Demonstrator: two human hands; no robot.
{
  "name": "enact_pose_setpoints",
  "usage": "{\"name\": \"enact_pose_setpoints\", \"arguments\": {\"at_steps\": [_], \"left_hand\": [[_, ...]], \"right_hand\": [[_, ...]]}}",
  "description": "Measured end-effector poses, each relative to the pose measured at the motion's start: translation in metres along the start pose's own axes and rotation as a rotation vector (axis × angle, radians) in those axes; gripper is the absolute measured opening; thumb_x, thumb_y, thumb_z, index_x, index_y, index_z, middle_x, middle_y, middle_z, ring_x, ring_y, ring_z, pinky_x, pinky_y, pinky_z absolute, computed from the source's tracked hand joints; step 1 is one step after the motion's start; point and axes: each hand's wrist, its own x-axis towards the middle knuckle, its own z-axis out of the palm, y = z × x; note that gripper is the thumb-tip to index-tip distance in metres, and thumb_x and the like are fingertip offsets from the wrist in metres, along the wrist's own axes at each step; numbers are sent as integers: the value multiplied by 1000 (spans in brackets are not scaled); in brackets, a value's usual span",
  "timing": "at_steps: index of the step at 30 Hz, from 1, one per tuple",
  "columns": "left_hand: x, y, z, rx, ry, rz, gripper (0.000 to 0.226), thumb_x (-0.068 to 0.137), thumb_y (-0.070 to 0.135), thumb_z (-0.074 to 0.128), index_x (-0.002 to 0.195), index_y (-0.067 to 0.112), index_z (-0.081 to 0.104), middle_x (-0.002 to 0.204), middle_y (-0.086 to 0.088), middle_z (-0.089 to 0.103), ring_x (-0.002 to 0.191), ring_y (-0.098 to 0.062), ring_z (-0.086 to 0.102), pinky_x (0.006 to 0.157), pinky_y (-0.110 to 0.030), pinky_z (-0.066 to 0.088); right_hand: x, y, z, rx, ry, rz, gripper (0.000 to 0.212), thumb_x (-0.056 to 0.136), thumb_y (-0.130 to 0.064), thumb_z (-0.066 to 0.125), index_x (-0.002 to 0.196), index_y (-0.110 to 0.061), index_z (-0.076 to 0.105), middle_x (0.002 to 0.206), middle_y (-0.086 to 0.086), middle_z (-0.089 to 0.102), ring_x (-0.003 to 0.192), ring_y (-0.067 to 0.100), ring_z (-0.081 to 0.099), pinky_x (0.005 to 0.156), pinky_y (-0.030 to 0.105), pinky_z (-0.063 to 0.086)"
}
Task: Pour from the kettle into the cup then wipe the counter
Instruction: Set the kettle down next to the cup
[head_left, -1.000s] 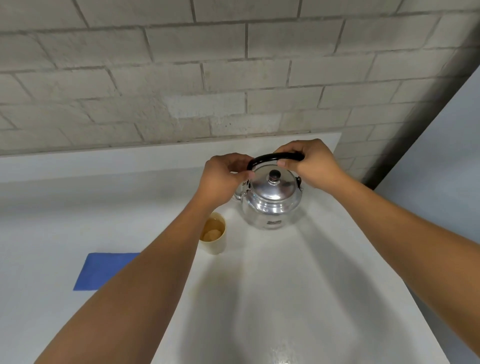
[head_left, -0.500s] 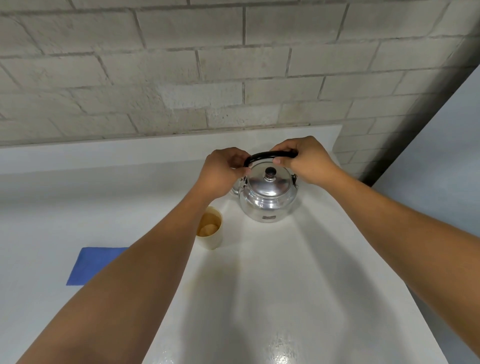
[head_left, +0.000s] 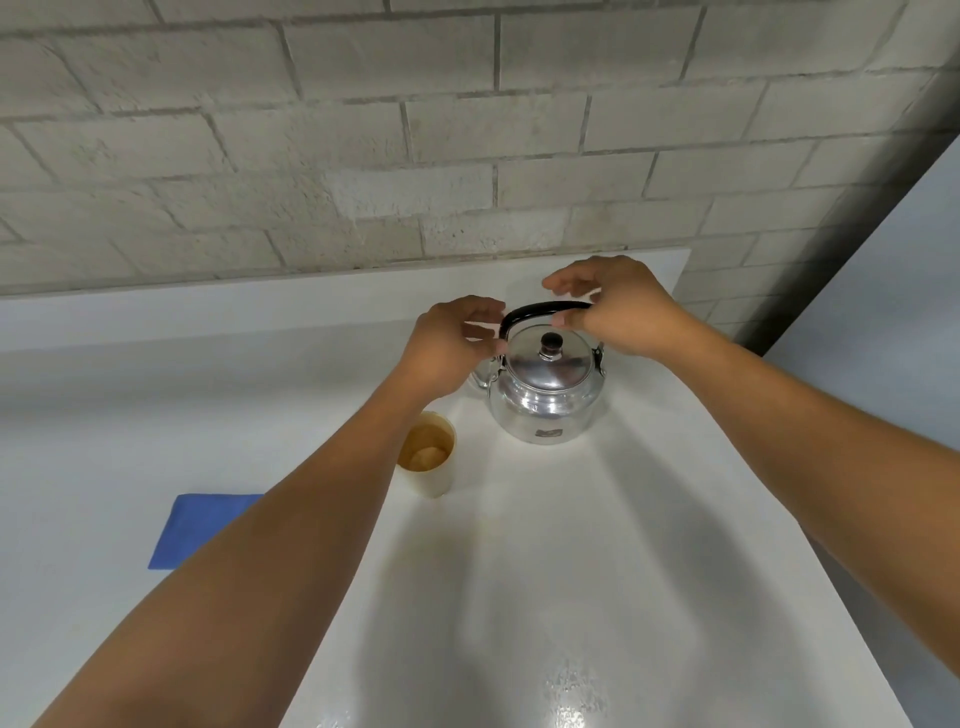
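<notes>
A shiny metal kettle (head_left: 545, 405) with a black arched handle (head_left: 540, 307) and a dark lid knob stands upright on the white counter (head_left: 571, 597). Its spout points left, behind my left hand. A cream cup (head_left: 434, 475) holding brownish liquid stands just left and in front of the kettle, partly covered by my left forearm. My left hand (head_left: 447, 348) hovers at the handle's left end with loosened, curled fingers. My right hand (head_left: 618, 312) is over the handle's right end, fingers spread and lifted off it. A folded blue cloth (head_left: 202, 525) lies flat at the left.
A grey block wall (head_left: 467, 156) rises behind a white ledge at the back of the counter. The counter's right edge (head_left: 779, 519) runs diagonally, with a drop and a pale surface beyond it. A faint brownish smear shows on the counter in front of the cup.
Both hands were closed on the kettle's handle; now the fingers have opened and come off it. The kettle stays standing where it was.
</notes>
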Motion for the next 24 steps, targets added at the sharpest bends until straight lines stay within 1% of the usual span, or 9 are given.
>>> {"name": "enact_pose_setpoints", "arguments": {"at_steps": [3, 6, 9, 13, 16, 18, 20, 21, 24], "left_hand": [[-17, 2, -22, -33, 19, 8, 49, 79, 16, 89, 123, 25, 71, 115, 5, 77, 100, -14, 75, 93, -31, 59], [-40, 7, -49, -41, 14, 29, 51, 79, 17, 90, 125, 24, 70, 115, 4, 77, 103, -18, 75, 96, -34, 58], [-69, 4, -81, -11, -4, 40, 43, 82, 17, 87, 121, 25, 72, 111, 5, 78, 100, -15, 75, 95, -32, 58], [-114, -24, -130, 192, -106, -23, 29, 92, 11, 72, 111, 31, 76, 107, 17, 78, 98, -5, 73, 90, -27, 59], [-147, -59, -164, 302, -148, -124, 33, 92, 10, 69, 106, 39, 76, 107, 21, 77, 99, 1, 72, 87, -22, 56], [-166, -85, -181, 372, -169, -204, 32, 92, 14, 70, 105, 43, 73, 108, 23, 75, 98, 6, 70, 85, -18, 53], [-182, -110, -193, 446, -187, -268, 32, 91, 19, 71, 110, 45, 70, 110, 26, 69, 98, 9, 65, 84, -14, 49], [-189, -121, -198, 474, -192, -296, 33, 91, 20, 71, 115, 42, 70, 113, 24, 68, 99, 7, 64, 84, -14, 48], [-203, -147, -209, 519, -170, -324, 42, 89, 12, 66, 127, 30, 70, 122, 9, 72, 110, -12, 68, 94, -28, 53]], "right_hand": [[-5, -27, -1, -37, -7, -61, 43, 76, -27, 85, 116, -34, 71, 116, -12, 65, 109, 4, 55, 83, 6, 36], [-15, -62, 10, -44, -47, -133, 32, 80, -28, 81, 110, -34, 73, 113, -12, 69, 106, 5, 59, 89, 17, 45], [-30, -97, 36, 13, -89, -192, 20, 82, -26, 78, 101, -32, 75, 100, -11, 74, 93, 3, 65, 83, 18, 52], [-50, -133, 89, 107, -143, -195, 15, 82, -27, 79, 97, -30, 78, 89, -12, 74, 83, -1, 67, 75, 11, 52], [-64, -151, 143, 145, -182, -159, 13, 82, -23, 79, 94, -27, 78, 85, -9, 74, 78, 3, 68, 78, 19, 56], [-70, -158, 179, 153, -217, -122, 14, 82, -26, 77, 96, -28, 77, 86, -11, 73, 78, 4, 68, 77, 21, 56], [-76, -162, 210, 123, -238, -67, 18, 83, -31, 76, 101, -31, 76, 89, -17, 70, 77, -1, 66, 65, 10, 48], [-78, -162, 225, 111, -243, -44, 21, 84, -30, 75, 105, -31, 75, 92, -17, 69, 78, -1, 65, 64, 9, 45], [-86, -160, 261, 91, -278, 12, 29, 87, -24, 72, 116, -22, 72, 114, -4, 69, 92, 12, 65, 80, 21, 48]]}}
